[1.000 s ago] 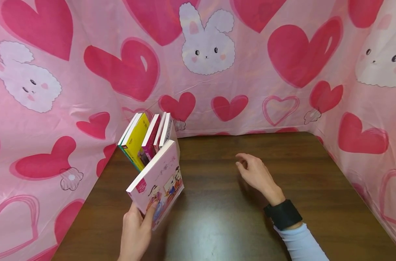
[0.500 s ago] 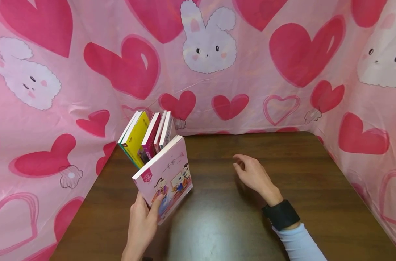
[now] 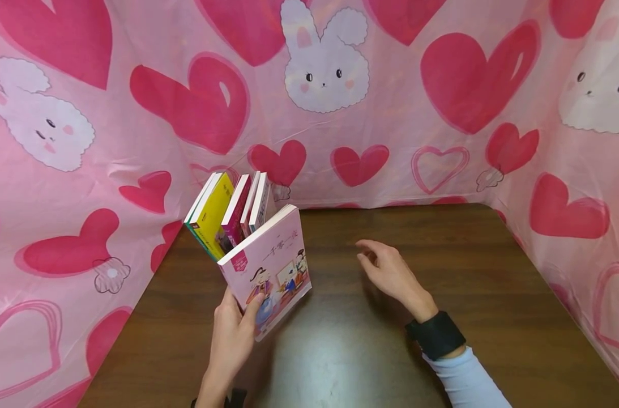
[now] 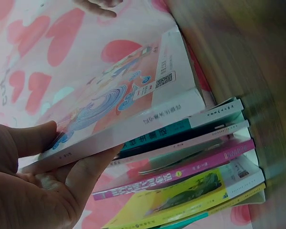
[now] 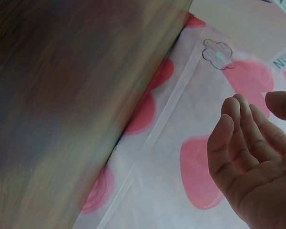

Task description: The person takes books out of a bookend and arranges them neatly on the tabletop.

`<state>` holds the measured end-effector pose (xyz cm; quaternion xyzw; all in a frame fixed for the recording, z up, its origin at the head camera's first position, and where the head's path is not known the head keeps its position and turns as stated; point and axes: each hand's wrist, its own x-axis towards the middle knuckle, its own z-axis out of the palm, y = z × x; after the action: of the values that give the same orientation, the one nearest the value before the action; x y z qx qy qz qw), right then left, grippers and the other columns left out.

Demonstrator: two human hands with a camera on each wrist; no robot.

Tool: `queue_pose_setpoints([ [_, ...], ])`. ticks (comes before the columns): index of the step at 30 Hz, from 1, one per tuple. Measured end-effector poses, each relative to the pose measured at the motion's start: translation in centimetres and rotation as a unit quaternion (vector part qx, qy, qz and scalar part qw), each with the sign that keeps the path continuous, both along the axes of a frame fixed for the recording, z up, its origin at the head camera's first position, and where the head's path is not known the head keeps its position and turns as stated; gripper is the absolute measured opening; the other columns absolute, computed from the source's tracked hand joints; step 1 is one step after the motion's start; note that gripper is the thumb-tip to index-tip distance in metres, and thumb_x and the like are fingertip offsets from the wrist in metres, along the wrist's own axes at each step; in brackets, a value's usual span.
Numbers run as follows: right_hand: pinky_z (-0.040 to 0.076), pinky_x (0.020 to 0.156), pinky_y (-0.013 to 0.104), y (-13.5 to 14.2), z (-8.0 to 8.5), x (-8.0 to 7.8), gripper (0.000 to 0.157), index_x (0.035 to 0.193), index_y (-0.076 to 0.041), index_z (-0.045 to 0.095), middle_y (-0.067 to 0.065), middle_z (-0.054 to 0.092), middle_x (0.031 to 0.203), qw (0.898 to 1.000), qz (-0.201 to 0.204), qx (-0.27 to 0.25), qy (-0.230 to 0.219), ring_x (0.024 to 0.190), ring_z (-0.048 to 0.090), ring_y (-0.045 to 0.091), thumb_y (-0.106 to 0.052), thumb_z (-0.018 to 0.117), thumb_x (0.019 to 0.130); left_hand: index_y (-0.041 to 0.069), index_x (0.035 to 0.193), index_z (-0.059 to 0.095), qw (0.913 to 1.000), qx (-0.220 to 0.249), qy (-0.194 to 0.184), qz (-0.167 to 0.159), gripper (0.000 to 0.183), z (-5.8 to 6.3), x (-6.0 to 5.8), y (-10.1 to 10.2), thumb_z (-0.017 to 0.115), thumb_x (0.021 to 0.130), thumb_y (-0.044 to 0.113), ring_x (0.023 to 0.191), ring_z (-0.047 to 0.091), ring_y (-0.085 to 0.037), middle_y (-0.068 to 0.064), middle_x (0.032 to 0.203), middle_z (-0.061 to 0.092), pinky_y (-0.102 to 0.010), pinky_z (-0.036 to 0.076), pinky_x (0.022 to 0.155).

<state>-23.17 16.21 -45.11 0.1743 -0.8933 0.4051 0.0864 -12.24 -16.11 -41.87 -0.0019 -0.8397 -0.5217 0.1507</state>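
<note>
My left hand (image 3: 233, 328) grips a pink paperback book (image 3: 284, 266) by its lower near corner, thumb across the illustrated cover. The book is tilted in front of a row of upright books at the table's back left, overlapping them in the head view. In that row stand a yellow book (image 3: 213, 207), a magenta book (image 4: 181, 175) and several others, spines facing me. The left wrist view shows the held book's white spine (image 4: 152, 123) alongside theirs. My right hand (image 3: 393, 277) hovers over the table's middle, fingers loosely bent, holding nothing.
The dark wooden table (image 3: 360, 351) meets a pink cloth (image 3: 380, 113) printed with hearts and rabbits, hanging behind it and at both sides. The book row stands close to the back left corner.
My left hand has carried the pink book rightward and slightly farther from me, turning its cover more into view. My right hand has drifted a little left.
</note>
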Motion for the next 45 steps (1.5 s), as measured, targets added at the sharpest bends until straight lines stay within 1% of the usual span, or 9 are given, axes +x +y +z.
queue_pose_setpoints([
  [7,0.056,0.081,0.040,-0.9,-0.4,0.1,0.031,0.134,-0.007,0.067,0.003,0.071,0.107,1.000,0.026,-0.011,0.006,0.090,0.064,0.017,-0.016,0.066,0.105,0.002,0.139,0.054,0.9999,0.008,-0.008,-0.003,0.041,0.0,-0.8,0.1,0.070,0.102,0.007,0.113,0.071,-0.037,-0.018,0.132,0.070,-0.062,0.056,0.092],
  [21,0.057,0.080,0.040,-2.9,-0.3,0.2,0.035,0.138,-0.008,0.065,0.000,0.069,0.104,0.998,0.050,-0.036,0.022,0.090,0.063,0.015,-0.015,0.067,0.105,0.006,0.144,0.053,0.9979,0.036,-0.037,-0.039,0.046,0.0,-2.0,0.8,0.070,0.102,0.009,0.117,0.069,-0.040,-0.017,0.136,0.067,-0.062,0.055,0.093],
  [25,0.057,0.079,0.038,-3.7,-0.3,0.4,0.038,0.143,-0.009,0.061,0.000,0.068,0.106,0.998,0.058,-0.036,0.017,0.091,0.063,0.015,-0.017,0.066,0.106,0.005,0.143,0.054,0.9975,0.041,-0.031,-0.048,0.044,0.0,-2.2,0.9,0.070,0.102,0.008,0.115,0.070,-0.039,-0.018,0.134,0.068,-0.061,0.055,0.092],
  [29,0.057,0.086,0.042,-4.4,-0.3,0.5,0.044,0.149,-0.011,0.056,0.003,0.070,0.117,0.997,0.066,-0.037,0.004,0.099,0.065,0.018,-0.019,0.064,0.107,0.006,0.145,0.053,0.9965,0.051,-0.034,-0.058,0.047,-0.1,-2.4,0.9,0.071,0.101,0.007,0.116,0.069,-0.039,-0.017,0.135,0.067,-0.061,0.055,0.093],
  [31,0.056,0.095,0.047,-4.8,-0.3,0.5,0.047,0.153,-0.011,0.052,0.007,0.068,0.130,0.997,0.071,-0.038,0.000,0.112,0.066,0.021,-0.022,0.061,0.109,0.007,0.146,0.052,0.9955,0.058,-0.041,-0.063,0.049,-0.1,-2.5,0.9,0.070,0.101,0.007,0.118,0.068,-0.040,-0.017,0.137,0.066,-0.060,0.055,0.094],
  [34,0.047,0.110,0.051,-5.3,-0.3,0.5,0.050,0.158,-0.009,0.046,0.011,0.060,0.148,0.996,0.085,-0.042,0.003,0.132,0.059,0.025,-0.024,0.056,0.111,0.009,0.149,0.050,0.9936,0.071,-0.052,-0.071,0.051,-0.1,-2.6,0.9,0.070,0.102,0.008,0.121,0.067,-0.040,-0.016,0.139,0.065,-0.060,0.054,0.096],
  [36,0.041,0.115,0.052,-5.6,-0.3,0.6,0.053,0.161,-0.008,0.042,0.012,0.053,0.156,0.994,0.098,-0.046,0.008,0.141,0.052,0.027,-0.026,0.054,0.112,0.011,0.150,0.050,0.9923,0.079,-0.059,-0.075,0.052,0.0,-2.7,1.0,0.069,0.102,0.008,0.121,0.067,-0.040,-0.016,0.140,0.065,-0.060,0.054,0.096],
  [42,0.038,0.117,0.052,-6.0,-0.6,0.7,0.060,0.166,-0.010,0.030,0.012,0.045,0.162,0.991,0.119,-0.056,0.014,0.145,0.048,0.027,-0.025,0.052,0.112,0.012,0.150,0.052,0.9911,0.087,-0.057,-0.083,0.050,-0.1,-2.8,1.0,0.069,0.102,0.008,0.120,0.068,-0.039,-0.015,0.139,0.066,-0.057,0.055,0.096],
  [45,0.041,0.114,0.053,-6.1,-0.8,0.7,0.064,0.167,-0.009,0.027,0.014,0.047,0.160,0.990,0.124,-0.061,0.027,0.139,0.053,0.027,-0.022,0.055,0.111,0.010,0.148,0.053,0.9906,0.090,-0.053,-0.089,0.049,-0.1,-3.0,1.0,0.069,0.102,0.008,0.118,0.069,-0.038,-0.015,0.137,0.067,-0.056,0.056,0.096],
])
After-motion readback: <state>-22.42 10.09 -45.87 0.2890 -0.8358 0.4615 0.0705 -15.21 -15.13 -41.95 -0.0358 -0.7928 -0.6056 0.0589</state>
